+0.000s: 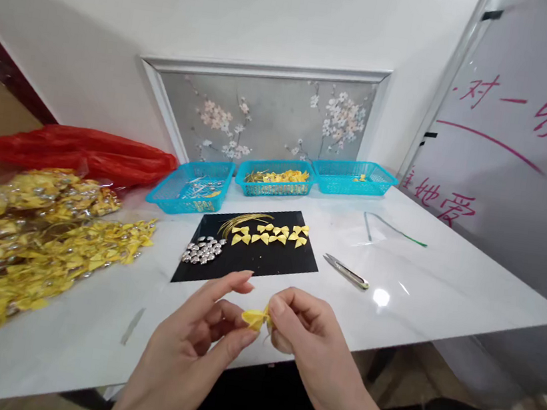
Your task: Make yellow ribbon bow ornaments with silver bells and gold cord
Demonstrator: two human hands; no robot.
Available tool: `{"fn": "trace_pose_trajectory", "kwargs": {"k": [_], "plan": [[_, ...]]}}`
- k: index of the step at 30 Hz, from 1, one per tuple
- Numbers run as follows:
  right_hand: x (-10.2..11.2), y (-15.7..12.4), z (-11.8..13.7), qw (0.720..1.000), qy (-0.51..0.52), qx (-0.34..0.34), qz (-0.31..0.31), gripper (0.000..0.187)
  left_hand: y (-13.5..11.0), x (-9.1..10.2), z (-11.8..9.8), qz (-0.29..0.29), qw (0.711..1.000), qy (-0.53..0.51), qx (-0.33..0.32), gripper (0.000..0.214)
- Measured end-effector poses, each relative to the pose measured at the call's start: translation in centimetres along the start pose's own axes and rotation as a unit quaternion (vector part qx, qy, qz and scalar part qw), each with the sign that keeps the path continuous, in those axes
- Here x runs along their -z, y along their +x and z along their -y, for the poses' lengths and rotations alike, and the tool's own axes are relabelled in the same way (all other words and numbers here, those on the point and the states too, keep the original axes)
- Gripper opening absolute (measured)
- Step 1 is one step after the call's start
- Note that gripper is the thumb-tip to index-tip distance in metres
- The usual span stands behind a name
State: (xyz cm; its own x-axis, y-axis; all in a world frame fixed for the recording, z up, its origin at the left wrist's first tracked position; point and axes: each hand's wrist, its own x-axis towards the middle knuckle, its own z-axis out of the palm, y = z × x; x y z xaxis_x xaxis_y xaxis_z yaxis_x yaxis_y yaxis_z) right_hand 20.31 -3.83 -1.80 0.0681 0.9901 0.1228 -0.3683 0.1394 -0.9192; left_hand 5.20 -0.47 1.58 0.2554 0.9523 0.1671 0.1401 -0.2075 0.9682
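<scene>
Between my hands, above the table's front edge, is a small yellow folded bow (253,319). My left hand (206,331) pinches one wing of it between thumb and a finger, with the index finger lifted away. The thumb and curled fingers of my right hand (306,340) close on its other side. Just beyond lies a black mat (265,264). On the mat sit several similar yellow bows (262,238), a cluster of silver beads (203,250) and a fan of thin gold wires (243,222).
Thread snips (346,272) lie right of the mat. Three blue baskets, left (163,197), middle (275,192) and right (341,187), line the wall. Yellow beaded strands (54,263) and a red bag (79,151) cover the table's left. A green strip (396,229) lies at right.
</scene>
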Motion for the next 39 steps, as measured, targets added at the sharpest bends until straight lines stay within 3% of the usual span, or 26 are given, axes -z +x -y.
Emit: {"fn": "trace_pose_trajectory", "kwargs": {"k": [3, 7, 12, 16, 21, 28, 34, 39], "plan": [[-0.9, -0.2, -0.2, 1.000, 0.013, -0.016, -0.003, 0.037, -0.5, 0.9, 0.2, 0.027, 0.995, -0.061, 0.077, 0.040], [-1.4, -0.5, -0.7, 0.995, -0.092, 0.025, -0.023, 0.034, -0.7, 2.2, 0.7, 0.067, 0.989, -0.087, 0.103, 0.037], [-1.8, -1.0, -1.5, 0.989, -0.132, 0.056, -0.033, 0.031, -0.9, 1.9, 0.8, 0.003, 0.992, -0.056, 0.116, 0.022], [-2.4, -1.1, -1.5, 0.993, -0.102, 0.057, -0.032, 0.030, -1.1, 1.5, 1.1, 0.003, 0.984, -0.116, 0.133, 0.019], [-3.3, -1.0, -1.4, 0.999, 0.018, 0.024, -0.019, 0.035, -1.3, 1.0, 1.1, 0.015, 0.960, -0.231, 0.156, 0.019], [-2.9, -1.2, -1.2, 0.996, 0.007, 0.052, -0.074, 0.037, -2.1, 0.7, 0.1, 0.005, 0.964, -0.210, 0.165, 0.057], [-2.6, -1.6, -1.6, 0.995, -0.048, 0.063, -0.065, 0.036, -2.0, 0.9, 0.4, -0.022, 0.962, -0.201, 0.184, 0.034], [-2.5, -1.6, -1.6, 0.995, -0.068, 0.055, -0.056, 0.035, -1.6, 1.2, 0.8, -0.009, 0.969, -0.189, 0.156, 0.028]]}}
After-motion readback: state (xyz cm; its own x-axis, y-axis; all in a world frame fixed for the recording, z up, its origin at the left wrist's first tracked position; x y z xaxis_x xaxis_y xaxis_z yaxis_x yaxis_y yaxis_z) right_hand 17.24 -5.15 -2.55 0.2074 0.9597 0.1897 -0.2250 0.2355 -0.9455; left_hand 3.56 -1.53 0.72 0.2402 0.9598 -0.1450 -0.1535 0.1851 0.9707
